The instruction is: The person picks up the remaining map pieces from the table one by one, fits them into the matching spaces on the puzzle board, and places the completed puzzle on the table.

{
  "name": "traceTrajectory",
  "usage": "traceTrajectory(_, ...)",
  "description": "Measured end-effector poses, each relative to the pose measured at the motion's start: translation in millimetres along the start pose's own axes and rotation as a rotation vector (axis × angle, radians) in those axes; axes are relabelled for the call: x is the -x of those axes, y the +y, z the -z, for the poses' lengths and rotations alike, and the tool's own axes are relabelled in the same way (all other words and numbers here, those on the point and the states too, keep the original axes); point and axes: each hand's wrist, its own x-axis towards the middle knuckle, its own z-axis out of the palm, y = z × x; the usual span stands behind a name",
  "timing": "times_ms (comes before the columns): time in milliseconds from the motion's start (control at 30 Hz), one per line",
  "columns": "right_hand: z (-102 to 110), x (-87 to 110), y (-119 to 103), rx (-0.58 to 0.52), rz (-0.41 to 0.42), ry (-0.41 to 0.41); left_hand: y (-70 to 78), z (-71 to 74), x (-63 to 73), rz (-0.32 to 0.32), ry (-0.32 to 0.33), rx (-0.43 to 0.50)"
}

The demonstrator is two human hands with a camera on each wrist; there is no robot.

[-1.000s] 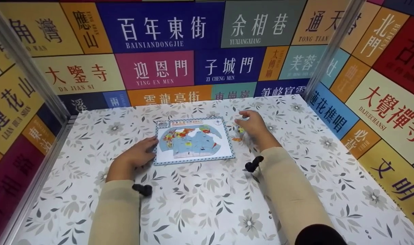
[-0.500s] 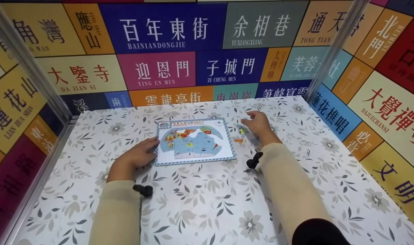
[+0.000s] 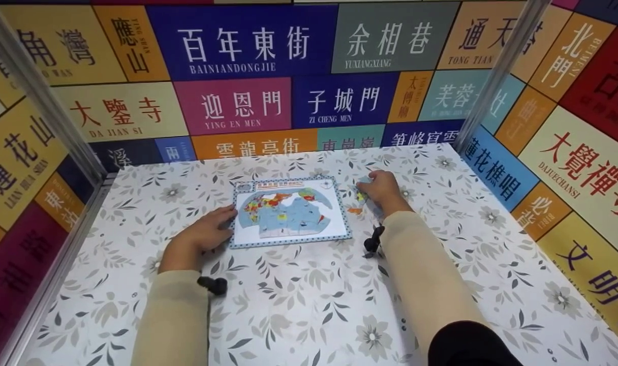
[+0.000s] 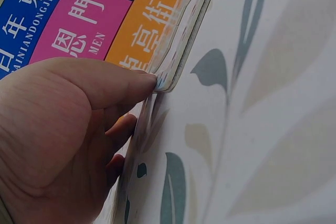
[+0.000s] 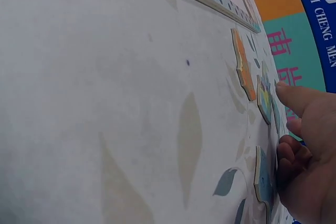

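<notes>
A world-map jigsaw puzzle board [image 3: 248, 236] with a blue dotted border lies on the table, part of its map filled with pieces. My left hand [image 3: 205, 231] rests at its left edge. In the left wrist view the thumb [image 4: 139, 85] touches the board's corner [image 4: 167, 82]. Right of the board, my right hand [image 3: 382, 190] pinches a light-blue puzzle piece [image 3: 364, 179] at its fingertips. Close by lie an orange piece [image 5: 243, 66] and a multicoloured piece [image 5: 264, 100]. Another blue piece [image 5: 262, 177] lies beside the curled fingers in the right wrist view.
A white tablecloth [image 3: 288, 305] with grey leaves and flowers covers the table. Colourful panels [image 3: 238, 46] with large characters stand behind and at both sides, joined by metal posts [image 3: 499, 76]. Both sleeved forearms extend over the table, with small black devices [image 3: 215, 284] at the wrists.
My right hand has shifted slightly down over the loose pieces, and a light-blue piece now shows at its fingertips. The left hand stays at the board's edge.
</notes>
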Motion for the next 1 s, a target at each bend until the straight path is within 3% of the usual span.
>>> traceTrajectory(233, -2.3, 1.3, -1.5, 0.045, 0.014, 0.003, 1.0, 0.5, 3.1, -0.017, 0.003, 0.005)
traceTrajectory(400, -4.1, -1.9, -4.1, 0.034, -0.027, 0.011, 1.9, 1.0, 2.8, 0.002, -0.002, 0.004)
traceTrajectory(733, -6.7, -5.1, -6.8, 0.055, -0.065, 0.030, 1.7, 0.6, 2.4, -0.021, 0.000, 0.001)
traceTrajectory(1000, -4.4, -3.0, -4.5, 0.047, -0.008, 0.029, 2.1, 1.8, 3.2, -0.008, -0.007, -0.002)
